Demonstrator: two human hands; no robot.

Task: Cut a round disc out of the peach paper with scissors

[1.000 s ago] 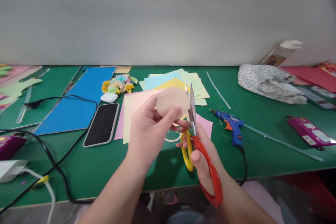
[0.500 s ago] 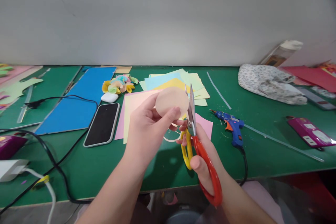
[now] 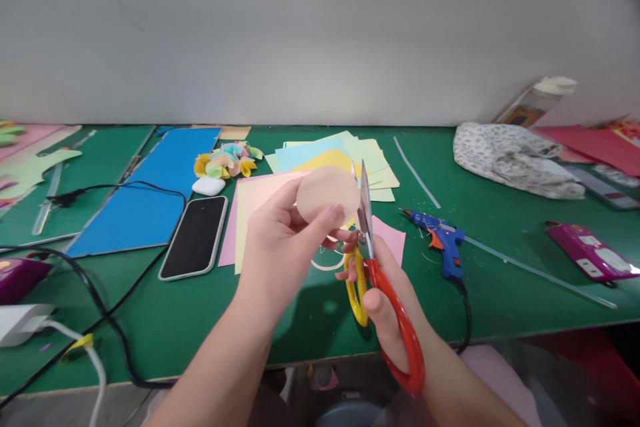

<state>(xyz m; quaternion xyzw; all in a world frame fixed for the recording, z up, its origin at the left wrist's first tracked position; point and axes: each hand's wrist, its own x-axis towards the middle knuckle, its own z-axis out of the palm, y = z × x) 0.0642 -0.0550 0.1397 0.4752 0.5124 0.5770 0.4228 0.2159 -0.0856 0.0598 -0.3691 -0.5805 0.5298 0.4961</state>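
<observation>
My left hand (image 3: pixel 280 247) pinches a round beige paper piece (image 3: pixel 327 195) between thumb and fingers, held above the green table (image 3: pixel 500 247). My right hand (image 3: pixel 387 297) grips scissors (image 3: pixel 383 280) with one red and one yellow handle; the blades point up and lie against the right edge of the paper round. Under the hands lies a curled paper trimming (image 3: pixel 327 265) on the table. A stack of pastel paper sheets (image 3: pixel 370 160) lies just behind.
A phone (image 3: pixel 194 235) lies face up at the left beside a blue sheet (image 3: pixel 145 193), paper flowers (image 3: pixel 227 160) and black cables (image 3: pixel 100 307). A blue glue gun (image 3: pixel 443 240), a patterned cloth (image 3: pixel 515 160) and a magenta box (image 3: pixel 590 253) lie to the right.
Almost nothing: the scissors and paper round shifted by a few pixels while staying together.
</observation>
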